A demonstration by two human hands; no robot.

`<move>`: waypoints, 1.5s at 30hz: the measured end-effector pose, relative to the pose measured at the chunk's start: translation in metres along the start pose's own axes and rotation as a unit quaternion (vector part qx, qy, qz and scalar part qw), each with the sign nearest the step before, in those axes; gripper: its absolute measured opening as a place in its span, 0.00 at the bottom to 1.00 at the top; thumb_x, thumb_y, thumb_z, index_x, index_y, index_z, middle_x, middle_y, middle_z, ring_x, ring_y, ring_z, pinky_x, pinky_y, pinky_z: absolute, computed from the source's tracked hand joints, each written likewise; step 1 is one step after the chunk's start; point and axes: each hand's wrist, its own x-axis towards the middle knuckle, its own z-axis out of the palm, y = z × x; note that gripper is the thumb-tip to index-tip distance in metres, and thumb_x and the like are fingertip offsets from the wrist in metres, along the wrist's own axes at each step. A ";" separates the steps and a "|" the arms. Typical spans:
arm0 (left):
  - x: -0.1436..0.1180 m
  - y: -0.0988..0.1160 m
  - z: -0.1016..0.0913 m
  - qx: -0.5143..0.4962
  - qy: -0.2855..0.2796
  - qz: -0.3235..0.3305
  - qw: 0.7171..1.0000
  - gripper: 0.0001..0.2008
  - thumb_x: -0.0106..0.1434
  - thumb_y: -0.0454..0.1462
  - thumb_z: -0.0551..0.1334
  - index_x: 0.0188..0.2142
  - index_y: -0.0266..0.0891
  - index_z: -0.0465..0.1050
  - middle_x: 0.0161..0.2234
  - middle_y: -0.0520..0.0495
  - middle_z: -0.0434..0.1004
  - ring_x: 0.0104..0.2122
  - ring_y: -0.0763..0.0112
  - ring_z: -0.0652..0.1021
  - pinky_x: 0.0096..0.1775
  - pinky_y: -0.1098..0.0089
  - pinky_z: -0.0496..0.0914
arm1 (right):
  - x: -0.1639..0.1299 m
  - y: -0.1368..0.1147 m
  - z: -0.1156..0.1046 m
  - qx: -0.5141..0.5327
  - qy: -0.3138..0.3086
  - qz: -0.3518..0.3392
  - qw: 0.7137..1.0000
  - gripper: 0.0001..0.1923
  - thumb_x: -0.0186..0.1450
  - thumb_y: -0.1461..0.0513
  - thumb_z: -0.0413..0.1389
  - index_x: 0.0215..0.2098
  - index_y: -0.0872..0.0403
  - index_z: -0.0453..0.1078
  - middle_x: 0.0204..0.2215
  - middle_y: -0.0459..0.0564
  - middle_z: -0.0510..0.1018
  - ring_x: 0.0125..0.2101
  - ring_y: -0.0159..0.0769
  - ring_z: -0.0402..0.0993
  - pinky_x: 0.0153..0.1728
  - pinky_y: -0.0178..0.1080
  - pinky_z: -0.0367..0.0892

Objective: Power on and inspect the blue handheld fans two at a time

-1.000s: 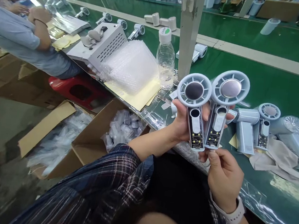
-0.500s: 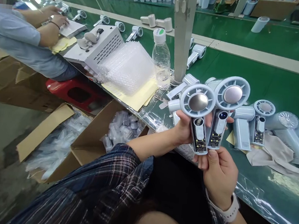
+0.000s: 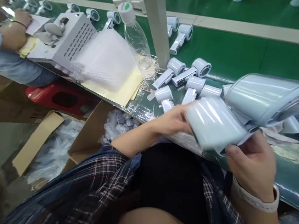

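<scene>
Two pale blue hand-held fans are up close and blurred, tilted with their round heads toward the right. My left hand grips the nearer fan from the left. The other fan lies just behind it, its head large in the view. My right hand, with a white watch band on the wrist, closes on the fans' lower handle ends from below. Both hands hover over the near edge of the green belt.
Several more fans lie on the belt by a white post and a water bottle. Bubble-wrap bags, yellow sheets and a grey metal box sit left. A co-worker's arm is far left. Cardboard boxes stand below.
The two fans have swung from upright, faces toward me, to tilted over rightward and closer. My view has dropped and shifted right; my right hand moved up around the handles.
</scene>
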 end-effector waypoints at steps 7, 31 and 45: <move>0.003 -0.015 0.006 -0.092 -0.021 -0.012 0.995 0.38 0.53 0.49 0.80 0.58 0.45 0.68 0.45 0.48 0.77 0.42 0.61 0.83 0.49 0.57 0.79 | 0.008 -0.007 0.004 0.210 0.024 0.070 0.975 0.22 0.60 0.49 0.73 0.47 0.44 0.73 0.41 0.49 0.78 0.35 0.43 0.77 0.31 0.45 0.76; -0.004 -0.008 0.006 0.011 -0.107 0.022 0.994 0.28 0.63 0.46 0.74 0.52 0.44 0.58 0.46 0.49 0.71 0.38 0.69 0.80 0.41 0.64 0.77 | -0.003 -0.007 0.015 0.238 0.041 0.065 0.968 0.13 0.63 0.57 0.70 0.44 0.47 0.78 0.40 0.49 0.84 0.33 0.41 0.81 0.33 0.43 0.79; 0.005 -0.023 0.005 0.039 -0.106 0.010 0.994 0.32 0.61 0.49 0.74 0.52 0.43 0.58 0.38 0.51 0.75 0.32 0.66 0.80 0.39 0.62 0.75 | -0.005 0.000 0.013 0.225 0.050 0.105 0.967 0.18 0.61 0.53 0.68 0.47 0.49 0.78 0.34 0.49 0.80 0.28 0.40 0.76 0.25 0.41 0.71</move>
